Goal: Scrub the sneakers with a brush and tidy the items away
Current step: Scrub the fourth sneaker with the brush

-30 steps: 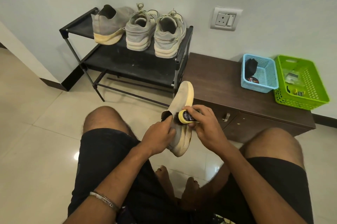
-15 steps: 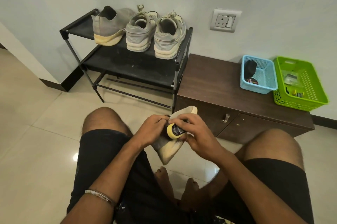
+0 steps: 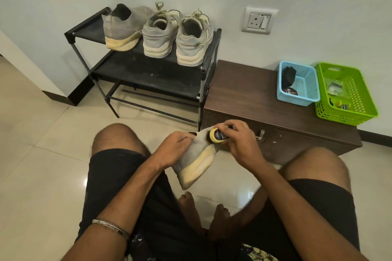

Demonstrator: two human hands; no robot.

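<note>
Grey knit sneaker point(image 3: 192, 160) with yellowed sole held between knees, tilted, toe down toward floor, sole edge facing right. Round yellow-rimmed brush point(image 3: 217, 135) with dark label pressed against heel end. Three more grey sneakers stood on top shelf of rack, heels outward: slip-on point(image 3: 122, 27) at left, laced pair point(image 3: 159, 35) point(image 3: 194, 43) side by side at right.
</note>
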